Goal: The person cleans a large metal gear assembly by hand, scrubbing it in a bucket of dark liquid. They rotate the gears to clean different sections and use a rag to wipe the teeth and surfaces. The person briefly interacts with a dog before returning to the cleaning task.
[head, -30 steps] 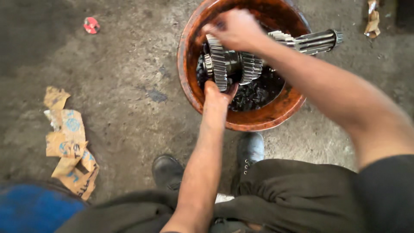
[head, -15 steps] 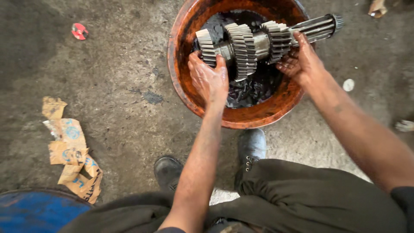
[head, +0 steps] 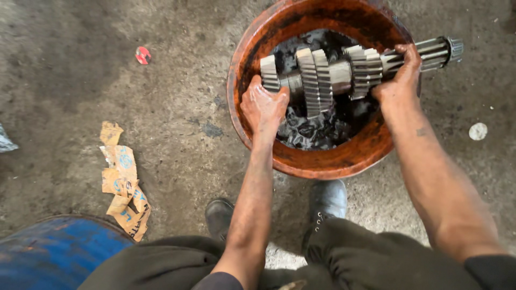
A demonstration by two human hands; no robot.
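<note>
L hand and R hand both oily; I see L gripping the small-gear end of the gear shaft, R closed round its splined end. Shaft lies approx. horizontal across the rusty orange basin, over dark oily liquid, splined tip past the R rim. Basin sits on concrete floor, near torn cardboard scraps, a blue drum and my boots.
</note>
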